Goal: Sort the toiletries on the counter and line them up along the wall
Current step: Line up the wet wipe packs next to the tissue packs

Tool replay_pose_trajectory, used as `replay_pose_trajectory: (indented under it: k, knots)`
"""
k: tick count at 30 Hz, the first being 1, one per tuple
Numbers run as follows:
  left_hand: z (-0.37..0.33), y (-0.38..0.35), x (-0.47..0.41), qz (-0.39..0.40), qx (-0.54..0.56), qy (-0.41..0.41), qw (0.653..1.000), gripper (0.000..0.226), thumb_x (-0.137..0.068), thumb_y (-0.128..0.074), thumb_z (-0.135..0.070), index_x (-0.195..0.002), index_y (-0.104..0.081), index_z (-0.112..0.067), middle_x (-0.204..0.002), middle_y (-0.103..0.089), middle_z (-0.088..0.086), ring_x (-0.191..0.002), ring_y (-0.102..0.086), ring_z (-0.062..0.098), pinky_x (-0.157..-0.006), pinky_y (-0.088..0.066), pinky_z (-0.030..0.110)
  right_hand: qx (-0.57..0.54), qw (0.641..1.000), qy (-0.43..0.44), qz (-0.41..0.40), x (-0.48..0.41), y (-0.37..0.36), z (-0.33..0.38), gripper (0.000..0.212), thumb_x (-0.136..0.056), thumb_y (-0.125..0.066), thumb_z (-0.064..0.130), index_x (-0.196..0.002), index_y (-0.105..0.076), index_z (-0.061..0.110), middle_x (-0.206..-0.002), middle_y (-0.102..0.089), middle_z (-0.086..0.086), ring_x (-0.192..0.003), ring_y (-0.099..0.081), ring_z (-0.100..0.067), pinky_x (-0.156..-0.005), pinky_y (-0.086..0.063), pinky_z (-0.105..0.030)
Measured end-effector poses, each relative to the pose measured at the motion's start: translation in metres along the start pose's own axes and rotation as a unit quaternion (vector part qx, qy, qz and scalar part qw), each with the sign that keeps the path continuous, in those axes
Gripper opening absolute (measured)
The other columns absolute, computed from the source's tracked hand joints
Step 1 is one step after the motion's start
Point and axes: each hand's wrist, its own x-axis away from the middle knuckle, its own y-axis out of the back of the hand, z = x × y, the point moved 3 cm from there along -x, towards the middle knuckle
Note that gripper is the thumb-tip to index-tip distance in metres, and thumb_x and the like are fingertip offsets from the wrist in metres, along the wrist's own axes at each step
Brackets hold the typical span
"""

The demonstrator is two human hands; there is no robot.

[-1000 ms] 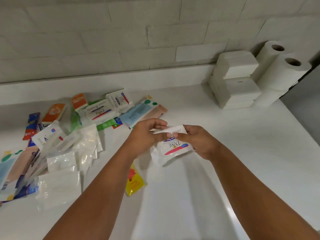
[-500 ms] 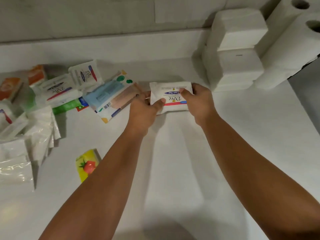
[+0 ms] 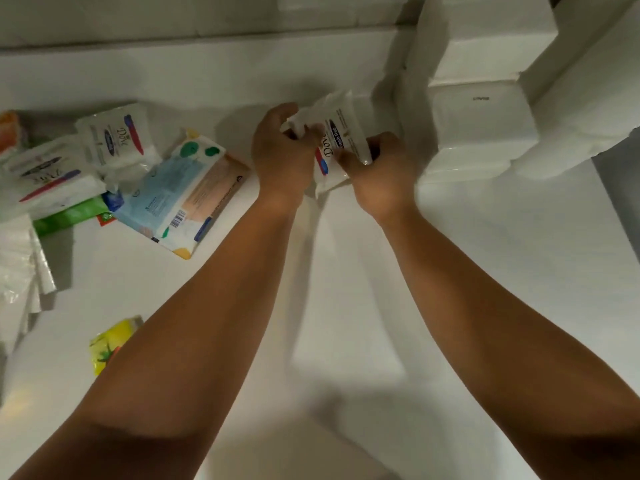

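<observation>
Both hands hold a white Dove soap packet (image 3: 341,138), tilted on its edge close to the low wall ledge (image 3: 207,67). My left hand (image 3: 282,152) grips its left end and my right hand (image 3: 379,168) grips its lower right corner. The packet sits just left of the stacked white napkin packs (image 3: 481,129). Two more Dove packets (image 3: 116,140) (image 3: 48,181) lie in the pile at the left. A blue and peach wipes pack (image 3: 180,195) lies between the pile and my left hand.
Clear plastic sachets (image 3: 19,268) lie at the left edge, with a green packet (image 3: 67,216) above them. A yellow strawberry sachet (image 3: 110,341) rests beside my left forearm. White paper rolls (image 3: 595,81) stand at the far right. The white counter (image 3: 346,306) stretches between my arms.
Both hands carried the Dove packet away from me toward the wall and turned it from flat to tilted on edge, beside the napkin packs. The view has moved closer and lower.
</observation>
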Motion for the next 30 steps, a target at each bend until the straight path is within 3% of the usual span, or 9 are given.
replay_pose_trajectory:
  k: [2,5,9,12,17,25,30]
  knots:
    - [0.001,-0.009,-0.001,0.013,-0.031,-0.03,0.999,0.048,-0.082,-0.076,-0.027,-0.128,-0.063,-0.022,-0.122,-0.067,-0.005,-0.102,-0.067,0.008,-0.093,-0.057,0.031,0.016,0.999,0.023,-0.019,-0.002,-0.002,-0.001,0.031,-0.083,-0.074,0.035,-0.097,-0.06,0.011,-0.096,-0.069,0.003,-0.084,-0.067,-0.011,-0.066,-0.051,-0.01]
    - [0.007,-0.022,-0.001,0.071,-0.06,-0.077,0.993,0.046,-0.085,-0.068,-0.025,-0.13,-0.06,-0.019,-0.124,-0.067,-0.002,-0.107,-0.067,0.011,-0.098,-0.055,0.035,0.024,0.996,0.067,-0.062,-0.005,-0.007,-0.003,0.03,-0.084,-0.07,0.027,-0.106,-0.06,0.009,-0.103,-0.067,-0.006,-0.093,-0.066,-0.019,-0.079,-0.056,-0.029]
    - [0.007,-0.031,-0.011,0.112,-0.104,-0.127,0.98,0.046,-0.087,-0.063,-0.028,-0.132,-0.059,-0.017,-0.133,-0.064,-0.003,-0.115,-0.064,0.009,-0.103,-0.051,0.029,0.06,0.988,0.117,-0.083,-0.009,-0.01,-0.001,0.029,-0.09,-0.062,0.022,-0.114,-0.061,0.005,-0.11,-0.066,-0.007,-0.102,-0.062,-0.018,-0.088,-0.049,-0.023]
    - [0.003,-0.036,-0.022,0.105,-0.111,-0.127,0.98,0.046,-0.087,-0.064,-0.026,-0.13,-0.061,-0.011,-0.124,-0.065,-0.006,-0.109,-0.061,0.004,-0.099,-0.048,0.017,0.057,0.987,0.122,-0.084,-0.017,-0.011,0.001,0.028,-0.094,-0.056,0.023,-0.116,-0.061,0.007,-0.112,-0.067,-0.005,-0.103,-0.063,-0.016,-0.088,-0.051,-0.023]
    - [0.005,-0.043,-0.03,0.049,-0.084,-0.092,0.991,0.044,-0.089,-0.07,-0.026,-0.129,-0.062,-0.01,-0.126,-0.066,0.002,-0.113,-0.063,0.011,-0.102,-0.051,0.031,0.061,0.992,0.093,-0.063,-0.036,-0.017,0.0,0.03,-0.098,-0.053,0.021,-0.126,-0.057,0.009,-0.122,-0.063,-0.004,-0.113,-0.06,-0.015,-0.085,-0.038,-0.006]
    - [0.002,-0.045,-0.034,0.001,-0.068,-0.061,0.996,0.047,-0.086,-0.076,-0.023,-0.128,-0.059,-0.008,-0.118,-0.066,0.003,-0.106,-0.064,0.015,-0.094,-0.054,0.033,0.065,0.991,0.101,-0.062,-0.045,-0.019,0.002,0.03,-0.099,-0.053,0.021,-0.125,-0.057,0.009,-0.122,-0.063,-0.004,-0.113,-0.061,-0.017,-0.094,-0.052,-0.023]
    - [-0.005,-0.035,-0.026,0.019,-0.044,-0.034,0.998,0.045,-0.093,-0.067,-0.032,-0.131,-0.057,-0.011,-0.119,-0.064,0.0,-0.101,-0.065,0.013,-0.095,-0.054,0.034,0.131,0.979,0.138,-0.079,-0.04,-0.017,0.011,0.036,-0.097,-0.053,0.021,-0.132,-0.054,0.013,-0.129,-0.06,-0.004,-0.12,-0.057,-0.019,-0.096,-0.049,-0.021]
